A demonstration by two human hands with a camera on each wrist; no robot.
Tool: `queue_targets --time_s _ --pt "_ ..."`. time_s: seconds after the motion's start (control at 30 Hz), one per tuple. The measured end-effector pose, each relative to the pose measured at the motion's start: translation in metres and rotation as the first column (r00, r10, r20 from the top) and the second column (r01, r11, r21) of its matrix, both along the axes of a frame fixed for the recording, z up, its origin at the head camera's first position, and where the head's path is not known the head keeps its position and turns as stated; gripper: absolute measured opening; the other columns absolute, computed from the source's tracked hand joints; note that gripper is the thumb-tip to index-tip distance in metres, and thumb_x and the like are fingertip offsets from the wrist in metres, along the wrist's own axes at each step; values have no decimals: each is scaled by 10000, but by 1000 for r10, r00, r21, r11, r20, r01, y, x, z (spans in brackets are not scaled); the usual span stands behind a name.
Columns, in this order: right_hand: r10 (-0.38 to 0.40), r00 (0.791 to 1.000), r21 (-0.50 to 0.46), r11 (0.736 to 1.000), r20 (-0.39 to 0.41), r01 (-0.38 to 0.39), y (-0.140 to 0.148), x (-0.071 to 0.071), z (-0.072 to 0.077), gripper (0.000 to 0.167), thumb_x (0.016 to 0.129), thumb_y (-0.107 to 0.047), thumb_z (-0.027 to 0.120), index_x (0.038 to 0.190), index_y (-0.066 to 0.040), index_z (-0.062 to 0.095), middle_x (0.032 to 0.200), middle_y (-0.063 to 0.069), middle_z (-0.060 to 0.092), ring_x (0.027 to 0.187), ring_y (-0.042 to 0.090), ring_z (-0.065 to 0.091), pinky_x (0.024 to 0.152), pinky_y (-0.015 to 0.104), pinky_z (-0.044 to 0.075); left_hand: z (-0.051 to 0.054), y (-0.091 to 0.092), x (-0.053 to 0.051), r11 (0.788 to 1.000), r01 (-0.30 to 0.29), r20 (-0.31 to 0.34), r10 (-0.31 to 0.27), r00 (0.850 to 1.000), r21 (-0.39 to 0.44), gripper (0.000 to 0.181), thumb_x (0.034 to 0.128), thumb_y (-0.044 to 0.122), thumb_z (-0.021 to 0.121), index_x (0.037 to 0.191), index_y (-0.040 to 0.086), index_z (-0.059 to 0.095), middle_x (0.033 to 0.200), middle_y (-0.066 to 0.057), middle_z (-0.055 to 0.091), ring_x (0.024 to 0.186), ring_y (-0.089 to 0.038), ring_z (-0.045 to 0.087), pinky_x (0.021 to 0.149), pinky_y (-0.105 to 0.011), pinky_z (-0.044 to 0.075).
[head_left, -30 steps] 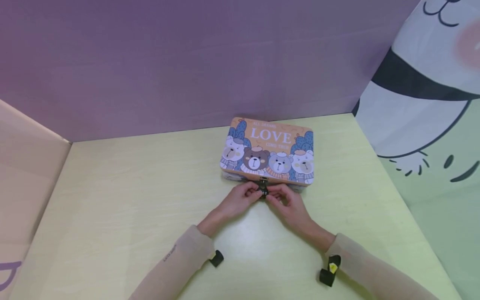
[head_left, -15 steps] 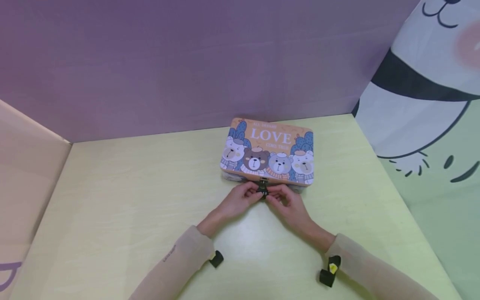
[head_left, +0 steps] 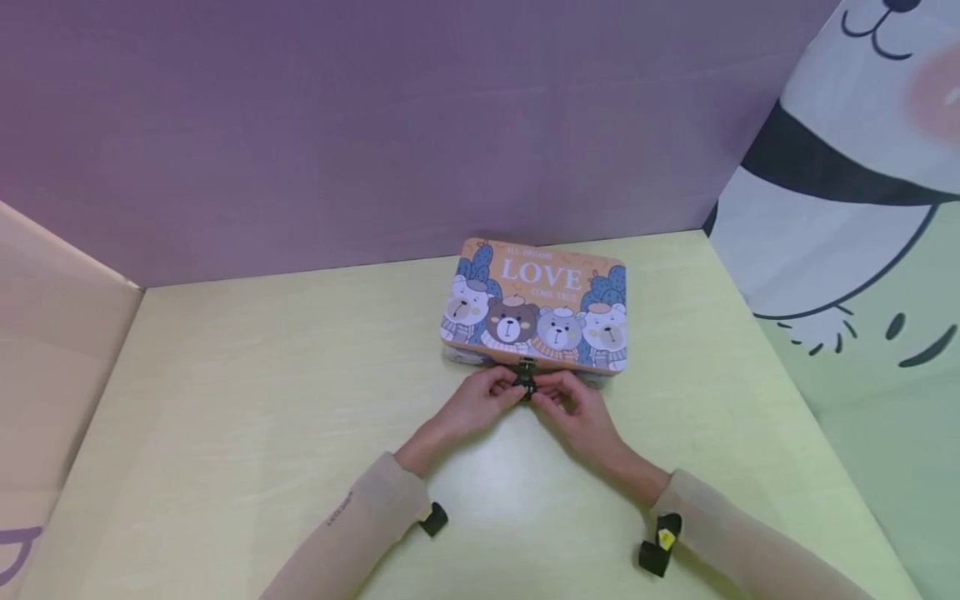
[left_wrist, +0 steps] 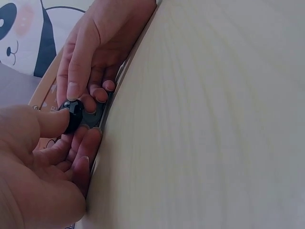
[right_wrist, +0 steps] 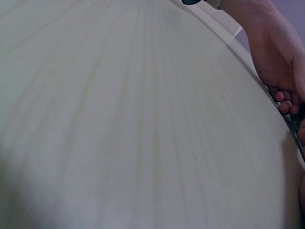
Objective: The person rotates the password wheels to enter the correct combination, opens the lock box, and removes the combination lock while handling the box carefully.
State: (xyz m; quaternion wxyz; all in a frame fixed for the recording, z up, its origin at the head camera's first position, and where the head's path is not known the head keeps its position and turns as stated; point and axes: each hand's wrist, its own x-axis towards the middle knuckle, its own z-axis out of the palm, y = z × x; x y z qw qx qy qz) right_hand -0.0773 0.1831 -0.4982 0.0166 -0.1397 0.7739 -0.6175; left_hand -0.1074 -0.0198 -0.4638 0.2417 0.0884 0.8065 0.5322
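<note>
A tin box (head_left: 542, 292) with cartoon bears and the word LOVE on its closed lid stands toward the back of the table. At the clasp (head_left: 527, 362) on its front hangs a small black padlock (head_left: 526, 387), with pale marks on its face. From the left, my left hand (head_left: 474, 403) pinches the padlock between thumb and fingers. My right hand (head_left: 583, 415) pinches it from the other side. Close up in the left wrist view, the padlock (left_wrist: 73, 118) is partly covered by fingertips. The right wrist view barely shows it.
The pale wooden table (head_left: 262, 400) runs wide on both sides of the box. A purple panel (head_left: 360, 133) rises just behind the box. Side panels stand at left and right, the right one (head_left: 847, 250) with a panda print. Black wrist straps (head_left: 660, 542) sit on both sleeves.
Both hands stay on the padlock with almost no visible movement. The box has not moved on the table; the head view has shifted very slightly.
</note>
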Motion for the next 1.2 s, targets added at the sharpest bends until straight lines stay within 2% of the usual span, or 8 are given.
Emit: queue_targets --time_s 0.27,0.47,0.93,1.2 --pt "-1 1000 -4 1000 -15 0 0 0 -1 228 944 65 665 1170 38 656 1038 181 697 928 78 644 851 214 556 2 0 1 1000 2 3 -2 1000 -7 215 1032 221 621 1150 52 679 1014 -45 666 916 -174 599 860 -350 530" --pt "4 1000 -15 1000 -21 -5 0 0 -2 231 944 55 671 1173 41 655 1042 182 697 933 135 658 851 217 557 1 -1 0 1000 7 1 -7 1000 -10 222 1036 232 613 1151 54 680 1022 -48 664 925 -179 598 869 -359 528" --pt "2 1000 -8 1000 8 -2 0 0 0 235 949 24 680 1182 38 649 1043 161 697 936 123 656 851 219 559 -5 -2 -1 998 11 15 -11 1000 59 213 1025 200 634 1171 45 643 1039 -57 647 936 -169 592 874 -323 527" --pt "7 1000 -17 1000 -16 -7 0 0 -1 225 957 62 649 1181 48 647 1037 185 690 921 97 647 848 210 553 -3 0 0 1000 2 6 -2 1000 30 203 1031 199 624 1165 49 656 1035 -54 652 931 -167 593 870 -329 528"
